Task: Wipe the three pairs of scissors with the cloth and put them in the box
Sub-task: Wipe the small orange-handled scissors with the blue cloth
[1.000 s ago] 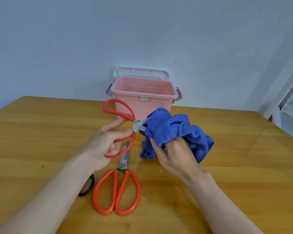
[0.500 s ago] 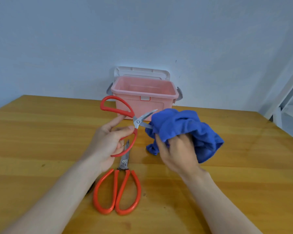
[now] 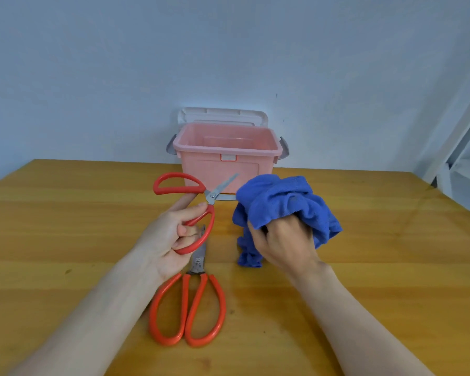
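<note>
Now my right hand (image 3: 282, 242), clenched on the blue cloth (image 3: 288, 202), had drawn clear of the blades. My left hand (image 3: 171, 234) gripped the red scissors (image 3: 193, 204), opened wider, above the surface (image 3: 65, 213) before the pink box (image 3: 223, 169).

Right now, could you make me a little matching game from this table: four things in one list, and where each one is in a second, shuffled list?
Things:
1. red-handled scissors with open blades
2. blue cloth
3. orange-handled scissors
4. pink box

Places:
A. at the far edge of the table, lid off
B. bunched in the right hand
C. flat on the table, near the left wrist
D. held up in the left hand

Pairs: 1-D, 2-B, 3-C, 4-A
</note>
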{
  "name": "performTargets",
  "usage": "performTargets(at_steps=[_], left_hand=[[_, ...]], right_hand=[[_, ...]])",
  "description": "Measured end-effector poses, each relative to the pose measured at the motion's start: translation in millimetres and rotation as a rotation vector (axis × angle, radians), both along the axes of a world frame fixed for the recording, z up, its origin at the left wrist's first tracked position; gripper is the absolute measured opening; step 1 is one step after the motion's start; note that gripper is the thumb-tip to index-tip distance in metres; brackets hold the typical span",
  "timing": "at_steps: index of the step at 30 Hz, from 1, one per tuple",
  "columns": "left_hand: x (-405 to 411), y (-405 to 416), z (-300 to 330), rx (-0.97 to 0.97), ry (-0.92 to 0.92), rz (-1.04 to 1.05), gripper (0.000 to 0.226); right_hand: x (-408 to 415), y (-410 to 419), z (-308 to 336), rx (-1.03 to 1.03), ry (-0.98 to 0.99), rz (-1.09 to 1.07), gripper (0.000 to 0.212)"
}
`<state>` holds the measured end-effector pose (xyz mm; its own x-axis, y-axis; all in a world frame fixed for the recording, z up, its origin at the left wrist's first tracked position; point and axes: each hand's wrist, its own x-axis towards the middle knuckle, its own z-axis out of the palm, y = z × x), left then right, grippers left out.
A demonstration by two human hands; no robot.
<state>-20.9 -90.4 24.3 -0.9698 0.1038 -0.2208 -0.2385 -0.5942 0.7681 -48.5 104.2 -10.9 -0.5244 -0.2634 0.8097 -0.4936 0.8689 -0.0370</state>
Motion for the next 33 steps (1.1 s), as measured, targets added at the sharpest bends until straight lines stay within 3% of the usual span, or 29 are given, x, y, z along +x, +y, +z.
performTargets(at_steps=[4, 7, 10, 12, 14, 17, 23, 25, 28, 30, 33], left_hand=[[-1, -7, 6, -0.080, 0.100, 0.045, 0.039], [1, -8, 9, -0.228, 0.180, 0.024, 0.039], [4, -6, 7, -0.338, 0.199, -0.084, 0.055], [6, -4, 4, -0.362, 0.179, -0.146, 0.057], [5, -3, 0, -0.376, 0.153, -0.195, 0.060], [3, -4, -3, -0.403, 0.119, -0.211, 0.061], [2, -6, 3, -0.454, 0.134, -0.172, 0.046], [0, -11, 5, -0.453, 0.137, -0.125, 0.046], [-7, -24, 5, -0.455, 0.103, -0.025, 0.045], [-9, -30, 2, -0.467, 0.082, -0.020, 0.044], [-9, -25, -1, -0.514, 0.085, -0.053, 0.047]], right_hand=[[-9, 15, -6, -0.226, -0.186, -0.041, 0.021], [-5, 17, -2, -0.658, -0.460, 0.066, 0.030], [0, 17, 9, -1.199, -0.870, 0.388, 0.028], [1, 19, 13, -1.507, -1.026, 0.678, 0.019], [4, 19, 17, -1.668, -1.130, 0.868, 0.014], [10, 15, 22, -1.661, -1.221, 0.933, 0.019], [6, 18, 20, -1.746, -1.211, 0.915, 0.015], [1, 23, 19, -1.848, -1.139, 0.890, 0.013], [-3, 29, 20, -2.002, -0.868, 0.751, 0.024], [2, 28, 22, -1.737, -0.691, 0.515, 0.028], [13, 12, 16, -0.960, -0.523, 0.332, 0.033]])
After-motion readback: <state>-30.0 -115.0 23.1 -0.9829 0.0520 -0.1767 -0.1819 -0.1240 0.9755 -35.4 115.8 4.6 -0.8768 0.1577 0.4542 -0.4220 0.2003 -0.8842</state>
